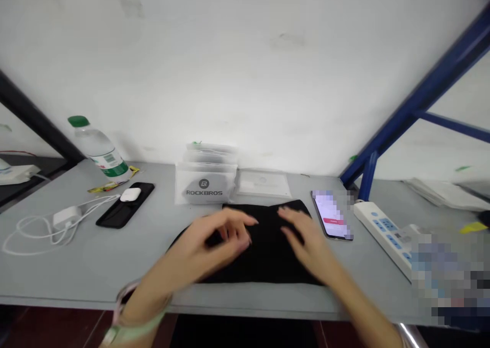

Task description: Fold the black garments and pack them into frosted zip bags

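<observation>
At the left of the grey surface (99, 271), a looped white cable (28, 252) runs by a small white charger block (67, 218). A clear plastic bottle with a green cap (101, 151) stands behind, near the wall. A flat black phone (113, 216) bears a small white rounded case (130, 194). Next comes an upright stack of translucent ROCKBROS pouches (204, 184).

The left hand (224, 235) is over the left part of a matte black fabric piece (268, 258), its fingers loosely curled and nothing visible in its grasp. The fabric lies flat at the middle, along the front edge; a pale flat packet (264, 183) lies behind it. The fabric looks light, soft and limp, likely grippy rather than slippery and hardly fragile; its free edges and rear corners seem the best holds, taken at two points against sagging.

The right hand (304, 230) is over the right part, thumb and fingers parted, apparently empty; blur hides whether either one touches the cloth.

Farther right lie a lit-screen phone (331, 218) and a white power strip with blue sockets (383, 233).
</observation>
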A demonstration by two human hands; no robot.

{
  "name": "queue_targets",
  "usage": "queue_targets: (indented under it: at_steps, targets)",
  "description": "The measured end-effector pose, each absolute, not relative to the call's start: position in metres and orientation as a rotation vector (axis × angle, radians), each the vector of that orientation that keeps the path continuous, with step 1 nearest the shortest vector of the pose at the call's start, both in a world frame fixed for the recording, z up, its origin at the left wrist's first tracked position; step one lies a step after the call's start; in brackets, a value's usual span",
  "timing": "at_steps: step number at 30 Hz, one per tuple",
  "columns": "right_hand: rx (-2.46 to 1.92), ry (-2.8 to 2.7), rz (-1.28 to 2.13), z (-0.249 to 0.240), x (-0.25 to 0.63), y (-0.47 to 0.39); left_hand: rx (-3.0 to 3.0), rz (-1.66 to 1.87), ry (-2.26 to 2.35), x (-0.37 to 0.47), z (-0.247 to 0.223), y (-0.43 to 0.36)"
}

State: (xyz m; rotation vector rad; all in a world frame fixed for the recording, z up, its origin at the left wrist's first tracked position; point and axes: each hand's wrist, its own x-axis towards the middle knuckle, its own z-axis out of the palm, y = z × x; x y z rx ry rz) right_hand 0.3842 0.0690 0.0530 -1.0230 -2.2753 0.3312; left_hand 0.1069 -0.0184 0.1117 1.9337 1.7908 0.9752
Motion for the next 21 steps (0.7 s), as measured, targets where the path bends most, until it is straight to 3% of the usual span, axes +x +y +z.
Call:
queue_targets:
  at_steps: [5, 10, 15, 21]
  targets:
    - [-1.362, -2.523, 0.253, 0.053, 0.411, 0.156, 1.969, 0.688, 1.892, 0.089, 0.084, 0.062]
    - [-1.399, -2.597, 0.249, 0.060, 0.404, 0.170, 2.001, 0.648, 1.906, 0.086, 0.060, 0.081]
    - [-1.342, -2.510, 0.091, 0.071, 0.414, 0.147, 2.058, 0.728, 1.880, 0.087, 0.070, 0.070]
    - [-1.037, -2.415, -0.099, 0.051, 0.451, 0.085, 2.359, 0.912, 1.776, 0.095, 0.058, 0.002]
